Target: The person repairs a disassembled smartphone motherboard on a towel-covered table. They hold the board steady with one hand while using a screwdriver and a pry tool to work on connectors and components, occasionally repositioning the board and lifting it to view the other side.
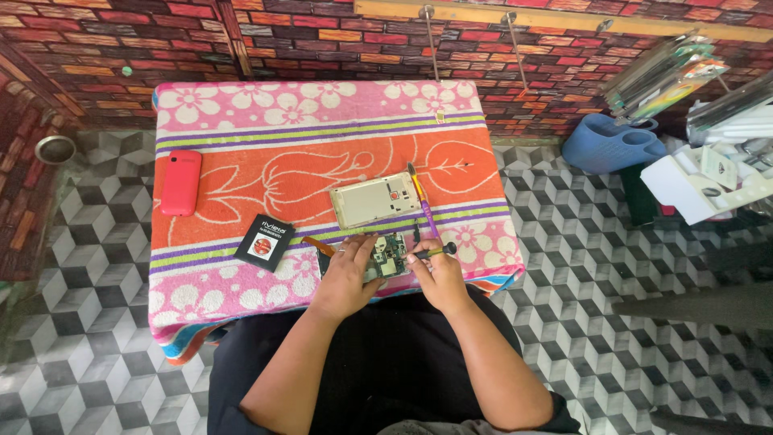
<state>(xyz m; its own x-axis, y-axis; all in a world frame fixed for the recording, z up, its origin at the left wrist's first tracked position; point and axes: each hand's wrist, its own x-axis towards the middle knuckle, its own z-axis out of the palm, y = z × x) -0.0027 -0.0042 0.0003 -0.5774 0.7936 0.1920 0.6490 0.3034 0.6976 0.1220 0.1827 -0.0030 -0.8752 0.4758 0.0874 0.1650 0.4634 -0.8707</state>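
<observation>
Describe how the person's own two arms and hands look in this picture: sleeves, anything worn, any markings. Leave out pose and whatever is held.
Both forearms are bare from the elbow down; no sleeve shows on them. The left hand and the right hand wear no gloves. No watch, bracelet or ring can be made out at this size, and no markings show. Dark clothing covers the lap between the arms.

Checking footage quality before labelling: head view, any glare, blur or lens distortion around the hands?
Head view: even daylight, soft shadows, no glare on the towel. Left hand, right hand and circuit board are sharp, though board detail is small. Wide-angle bending shows at the edges; the floor tiles curve.
</observation>
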